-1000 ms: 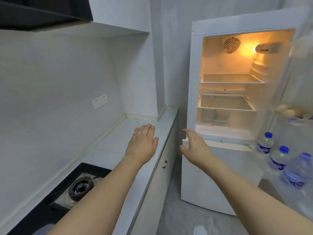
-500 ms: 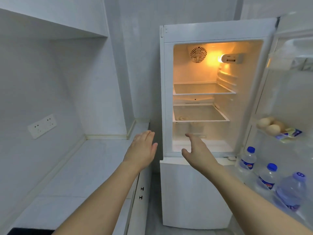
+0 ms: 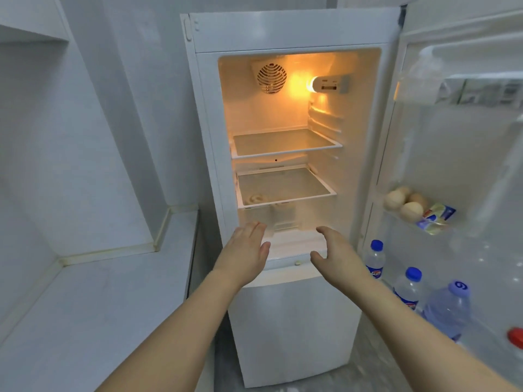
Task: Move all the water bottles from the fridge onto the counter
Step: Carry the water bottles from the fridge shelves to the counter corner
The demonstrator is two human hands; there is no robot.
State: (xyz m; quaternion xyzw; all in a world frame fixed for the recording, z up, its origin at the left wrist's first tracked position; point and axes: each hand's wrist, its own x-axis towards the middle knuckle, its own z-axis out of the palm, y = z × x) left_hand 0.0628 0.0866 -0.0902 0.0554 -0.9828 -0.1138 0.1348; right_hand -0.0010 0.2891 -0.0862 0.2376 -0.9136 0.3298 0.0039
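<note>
Hands, left [image 3: 245,251] & right [image 3: 338,257], both released, before lit fridge [image 3: 291,32]; water bottles [image 3: 375,258] in door shelf, right.

Head view, near fridge [image 3: 283,32] (perhaps chest-high)

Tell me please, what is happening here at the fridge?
A person stands before the open fridge with both arms stretched forward. The left hand and the right hand are open and hold nothing. Three water bottles stand in the lowest rack of the door, beside the right hand. None is on the counter yet. Eggs sit in the rack above the bottles.
</note>
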